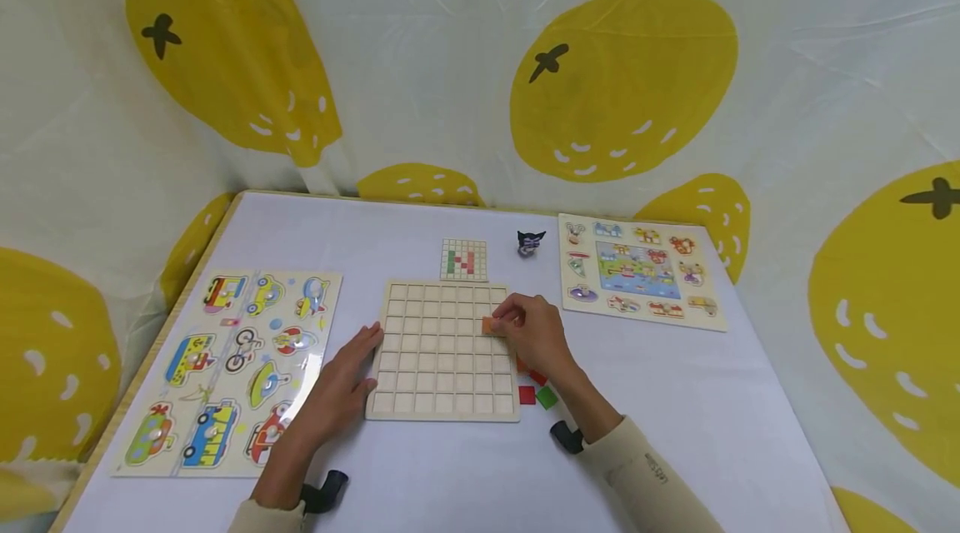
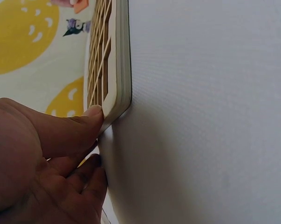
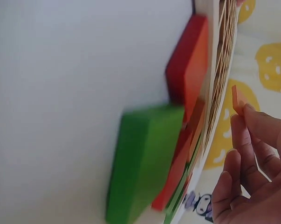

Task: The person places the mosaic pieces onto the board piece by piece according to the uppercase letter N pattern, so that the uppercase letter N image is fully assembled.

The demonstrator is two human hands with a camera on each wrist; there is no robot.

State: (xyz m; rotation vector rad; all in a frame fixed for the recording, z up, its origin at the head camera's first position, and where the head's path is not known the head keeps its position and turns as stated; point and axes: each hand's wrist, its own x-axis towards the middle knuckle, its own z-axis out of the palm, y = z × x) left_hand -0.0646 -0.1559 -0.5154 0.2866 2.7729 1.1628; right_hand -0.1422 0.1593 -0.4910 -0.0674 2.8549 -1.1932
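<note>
In the head view a wooden grid board with bare square cells lies on the table. My left hand rests along its left edge, the thumb touching the near corner in the left wrist view. Between thumb and fingers my right hand pinches an orange square tile over the upper right cells. The right wrist view shows this orange tile raised above the board. Beside the board's right edge lie a red tile, a green tile and others, partly hidden by my right hand.
A small pattern card lies beyond the board, with a dark figurine to its right. A vehicle puzzle covers the table's left side. Another picture puzzle sits at the back right. A patterned curtain hangs behind.
</note>
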